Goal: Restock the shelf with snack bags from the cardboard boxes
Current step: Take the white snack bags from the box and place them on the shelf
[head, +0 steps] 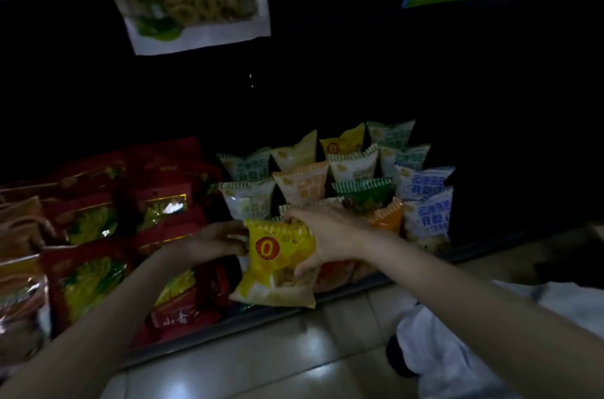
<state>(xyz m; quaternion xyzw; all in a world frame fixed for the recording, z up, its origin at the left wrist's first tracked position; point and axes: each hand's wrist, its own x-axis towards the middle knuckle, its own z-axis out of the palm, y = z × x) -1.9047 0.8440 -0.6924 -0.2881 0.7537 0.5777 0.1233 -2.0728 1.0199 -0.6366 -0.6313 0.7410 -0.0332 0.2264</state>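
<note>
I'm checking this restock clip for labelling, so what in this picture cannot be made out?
- Head view: the shelf back above the small snack bags is lost in darkness.
- The left hand fingertips are hidden behind the yellow bag.
- Cardboard boxes: none in view.
- Print on the bags is too blurred to read.

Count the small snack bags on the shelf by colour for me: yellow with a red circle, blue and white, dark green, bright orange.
Yellow bags with a red circle: 2
Blue and white bags: 2
Dark green bag: 1
Bright orange bag: 1
Total: 6
</note>
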